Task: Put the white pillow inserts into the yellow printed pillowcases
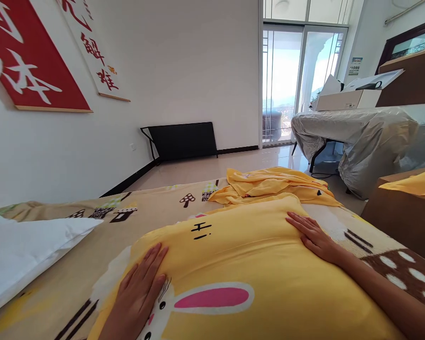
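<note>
A bed (156, 212) is stretching out in front of me, and a beige blanket (74, 278) with brown mushroom prints and a white-spotted brown patch is covering it. Directly on the blanket, a yellow pillow (226, 250) with a rabbit print and "Hi" is lying right before me. A white pillow (31, 250) is resting at my left, running out of view. Toward the far edge I am seeing a rumpled yellow cloth (269, 182) lying just beyond the yellow pillow.

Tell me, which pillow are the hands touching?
The yellow pillow: the left hand and right hand both rest on it. The white pillow, at the picture's left, has no hand on it.
</note>
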`<action>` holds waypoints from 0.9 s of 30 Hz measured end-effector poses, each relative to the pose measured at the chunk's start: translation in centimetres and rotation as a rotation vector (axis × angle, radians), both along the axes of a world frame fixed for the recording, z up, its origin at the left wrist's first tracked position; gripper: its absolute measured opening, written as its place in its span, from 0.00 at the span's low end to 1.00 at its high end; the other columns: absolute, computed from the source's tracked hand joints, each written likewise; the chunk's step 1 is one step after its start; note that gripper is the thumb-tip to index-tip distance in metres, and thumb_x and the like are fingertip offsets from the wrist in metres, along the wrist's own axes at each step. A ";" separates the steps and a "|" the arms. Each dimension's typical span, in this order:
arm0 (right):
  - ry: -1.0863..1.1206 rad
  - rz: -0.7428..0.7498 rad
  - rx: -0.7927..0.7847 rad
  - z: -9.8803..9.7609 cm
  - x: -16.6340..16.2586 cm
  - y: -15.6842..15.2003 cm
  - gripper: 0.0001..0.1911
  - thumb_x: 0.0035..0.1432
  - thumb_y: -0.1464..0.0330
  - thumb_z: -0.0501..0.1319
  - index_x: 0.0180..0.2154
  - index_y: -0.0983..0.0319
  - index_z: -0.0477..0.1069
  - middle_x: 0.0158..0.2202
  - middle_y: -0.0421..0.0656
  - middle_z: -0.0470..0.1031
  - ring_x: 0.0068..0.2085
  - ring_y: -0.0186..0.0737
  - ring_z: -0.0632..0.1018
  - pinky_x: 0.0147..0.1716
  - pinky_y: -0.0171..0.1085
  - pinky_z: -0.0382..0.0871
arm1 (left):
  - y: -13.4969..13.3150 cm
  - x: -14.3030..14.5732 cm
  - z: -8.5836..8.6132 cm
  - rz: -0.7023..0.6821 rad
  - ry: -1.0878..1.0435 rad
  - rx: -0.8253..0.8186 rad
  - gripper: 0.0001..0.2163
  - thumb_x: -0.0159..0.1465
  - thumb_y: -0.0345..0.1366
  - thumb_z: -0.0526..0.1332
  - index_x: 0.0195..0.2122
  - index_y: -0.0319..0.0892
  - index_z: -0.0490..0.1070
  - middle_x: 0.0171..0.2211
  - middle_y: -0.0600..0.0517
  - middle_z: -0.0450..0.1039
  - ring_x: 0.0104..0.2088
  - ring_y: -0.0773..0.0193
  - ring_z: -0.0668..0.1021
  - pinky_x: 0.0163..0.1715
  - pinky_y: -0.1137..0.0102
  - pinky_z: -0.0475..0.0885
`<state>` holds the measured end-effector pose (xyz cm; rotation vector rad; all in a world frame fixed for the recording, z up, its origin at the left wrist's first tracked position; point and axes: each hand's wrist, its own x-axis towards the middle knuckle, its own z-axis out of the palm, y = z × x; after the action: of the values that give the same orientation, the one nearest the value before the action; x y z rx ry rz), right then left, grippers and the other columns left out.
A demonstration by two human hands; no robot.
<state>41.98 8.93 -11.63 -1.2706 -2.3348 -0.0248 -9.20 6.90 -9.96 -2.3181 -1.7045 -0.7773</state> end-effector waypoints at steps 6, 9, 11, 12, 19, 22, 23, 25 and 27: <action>-0.003 -0.053 -0.007 -1.6 1.3 0.4 0.31 0.63 0.67 0.45 0.67 0.51 0.41 0.69 0.41 0.42 0.67 0.43 0.49 0.61 0.50 0.50 | -0.6 -1.5 -1.4 0.109 -0.331 -0.121 0.26 0.67 0.49 0.43 0.66 0.54 0.46 0.66 0.53 0.52 0.64 0.55 0.59 0.63 0.52 0.52; 0.004 -0.087 -0.022 -2.2 1.8 0.4 0.31 0.64 0.65 0.44 0.66 0.51 0.41 0.69 0.41 0.42 0.67 0.44 0.50 0.61 0.51 0.51 | -1.2 -2.4 -2.0 0.136 -0.411 -0.169 0.26 0.67 0.50 0.42 0.65 0.51 0.49 0.65 0.53 0.54 0.64 0.56 0.58 0.64 0.53 0.50; 0.018 -0.151 -0.051 -2.7 2.4 0.0 0.30 0.64 0.62 0.44 0.66 0.50 0.42 0.68 0.41 0.43 0.67 0.44 0.52 0.60 0.51 0.54 | -1.6 -3.3 -2.4 0.136 -0.470 -0.198 0.27 0.66 0.51 0.42 0.65 0.49 0.50 0.65 0.53 0.54 0.65 0.57 0.57 0.65 0.54 0.48; 0.027 -0.188 -0.070 -3.1 2.8 -0.2 0.30 0.64 0.61 0.43 0.66 0.51 0.43 0.68 0.41 0.45 0.66 0.44 0.54 0.59 0.51 0.55 | -1.8 -3.8 -2.6 0.128 -0.503 -0.216 0.28 0.66 0.52 0.42 0.65 0.47 0.50 0.65 0.53 0.53 0.65 0.57 0.56 0.65 0.55 0.47; -0.094 -0.444 -0.125 -2.4 6.6 -3.5 0.29 0.59 0.68 0.45 0.62 0.57 0.58 0.58 0.45 0.67 0.57 0.47 0.71 0.50 0.48 0.67 | -3.6 -7.2 0.1 0.248 -0.450 -0.277 0.28 0.63 0.52 0.46 0.58 0.41 0.65 0.57 0.47 0.67 0.58 0.50 0.69 0.57 0.55 0.65; -0.043 -0.639 0.142 1.9 4.5 -4.4 0.28 0.53 0.74 0.47 0.55 0.65 0.67 0.53 0.52 0.72 0.53 0.50 0.74 0.52 0.51 0.64 | -4.8 -5.1 4.0 0.211 -0.272 -0.056 0.25 0.62 0.47 0.48 0.54 0.41 0.69 0.55 0.47 0.71 0.54 0.51 0.73 0.54 0.57 0.69; 0.010 -0.640 0.224 3.7 2.6 -4.6 0.27 0.54 0.74 0.46 0.53 0.66 0.69 0.51 0.53 0.74 0.52 0.50 0.74 0.52 0.51 0.65 | -5.2 -3.4 5.6 0.120 -0.200 0.001 0.23 0.62 0.45 0.49 0.53 0.43 0.70 0.55 0.49 0.71 0.55 0.53 0.73 0.55 0.59 0.68; 0.085 -0.454 0.288 7.5 -2.6 -4.7 0.24 0.57 0.72 0.46 0.52 0.62 0.69 0.51 0.49 0.74 0.53 0.48 0.73 0.52 0.50 0.64 | -5.3 1.5 8.8 -0.129 -0.016 -0.010 0.18 0.62 0.40 0.49 0.47 0.48 0.75 0.55 0.53 0.70 0.57 0.57 0.71 0.57 0.62 0.66; 0.101 -0.194 0.210 10.7 -8.8 -4.3 0.25 0.55 0.71 0.50 0.55 0.61 0.66 0.55 0.47 0.71 0.56 0.46 0.70 0.55 0.49 0.62 | -4.5 7.2 11.5 -0.252 0.101 -0.088 0.20 0.62 0.32 0.47 0.51 0.45 0.72 0.59 0.50 0.65 0.60 0.58 0.66 0.59 0.60 0.62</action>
<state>33.19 4.61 -0.98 -1.3528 -2.0560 -0.2568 -2.05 2.44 1.58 -2.6192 -1.4514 -0.6226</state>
